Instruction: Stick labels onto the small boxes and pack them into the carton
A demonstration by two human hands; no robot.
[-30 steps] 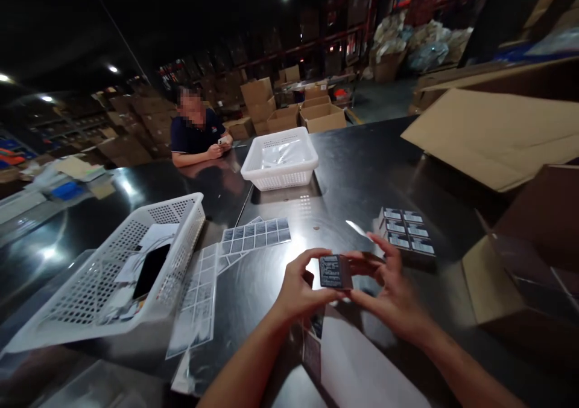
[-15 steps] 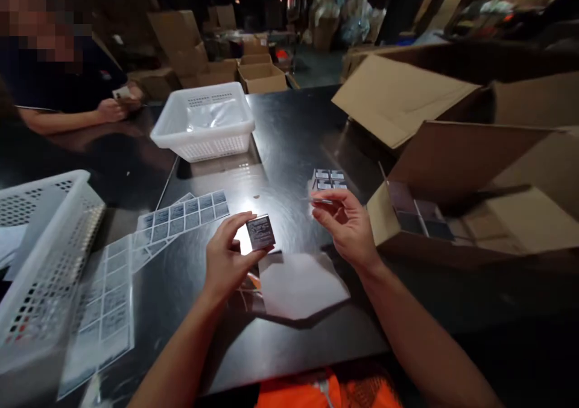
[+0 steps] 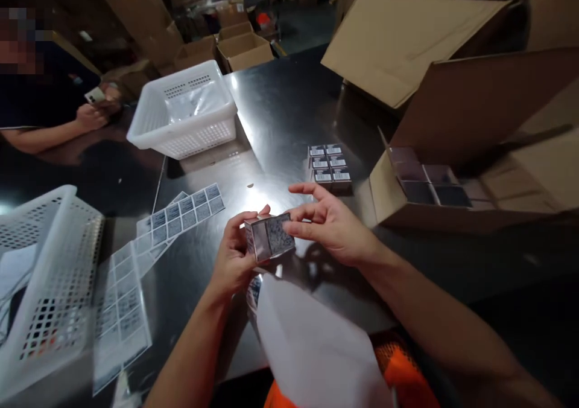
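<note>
Gripping a small box (image 3: 259, 241) above the worktop (image 3: 281, 118), the left hand (image 3: 231, 262) has its fingers clamped around the left end. The right hand (image 3: 337, 230) meets the other end, thumb on the dark speckled face and index finger held out apart; whether its other fingers pinch the box I cannot tell. Beyond, six boxes (image 3: 330, 169) stand grouped near an open carton (image 3: 389, 197). Printed label sheets (image 3: 187, 215) lie to the left, near a white basket (image 3: 58, 275).
</note>
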